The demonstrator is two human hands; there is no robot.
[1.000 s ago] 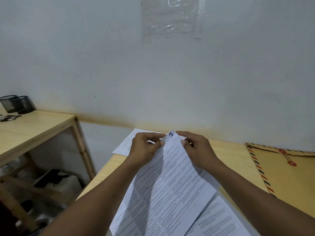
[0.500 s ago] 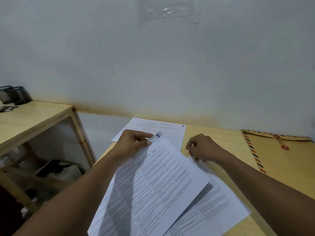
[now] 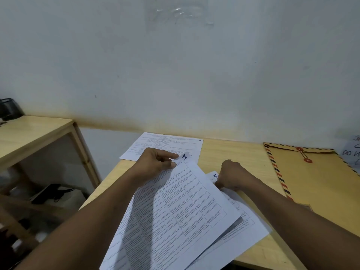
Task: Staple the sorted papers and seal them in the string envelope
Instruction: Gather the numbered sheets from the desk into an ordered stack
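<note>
My left hand (image 3: 155, 164) pinches the top corner of a printed sheet marked "1" (image 3: 185, 207), holding it lifted above the wooden table (image 3: 239, 154). Under it lie more printed sheets; the uppermost one is marked "5" (image 3: 243, 228). My right hand (image 3: 231, 177) is curled on the top corner of that lower sheet, fingers closed on its edge. Another printed sheet (image 3: 165, 145) lies flat at the table's far left edge. The brown string envelope (image 3: 319, 184) with striped border and red button ties lies flat on the right.
A second, higher wooden table (image 3: 33, 133) stands to the left with a black mesh holder (image 3: 8, 109) on it. Below it are dark objects on a shelf. A white wall is close behind. A handwritten note (image 3: 352, 152) sits at the far right.
My right hand let go of sheet "1" and dropped right to the corner of the sheet beneath. My left hand keeps sheet "1" and has shifted it left. The far sheet is now uncovered.
</note>
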